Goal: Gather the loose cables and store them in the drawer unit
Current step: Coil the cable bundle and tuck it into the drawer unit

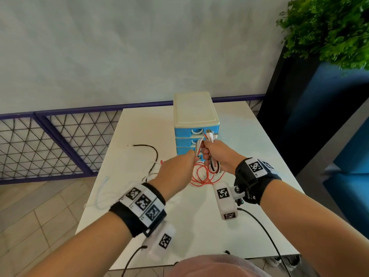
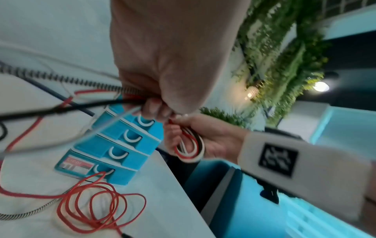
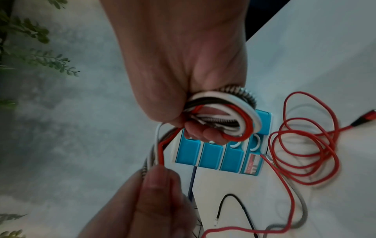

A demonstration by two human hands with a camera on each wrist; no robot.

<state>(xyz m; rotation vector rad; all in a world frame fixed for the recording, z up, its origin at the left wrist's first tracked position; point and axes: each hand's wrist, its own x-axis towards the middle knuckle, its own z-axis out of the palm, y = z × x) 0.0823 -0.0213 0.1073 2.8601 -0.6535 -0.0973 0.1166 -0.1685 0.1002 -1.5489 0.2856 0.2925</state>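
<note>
A blue drawer unit with a cream top stands at the back of the white table, its drawers closed. Just in front of it my right hand grips a coiled bundle of cables, white, red and black-and-white braided. My left hand pinches the strands leading out of that bundle. A loose red cable lies coiled on the table below both hands. Left of it lie a black cable, a braided grey cable and a thin pale cable.
A dark and blue planter with a green plant stands close on the right. A purple-framed mesh fence runs behind the table on the left. The table's left edge drops to a tiled floor.
</note>
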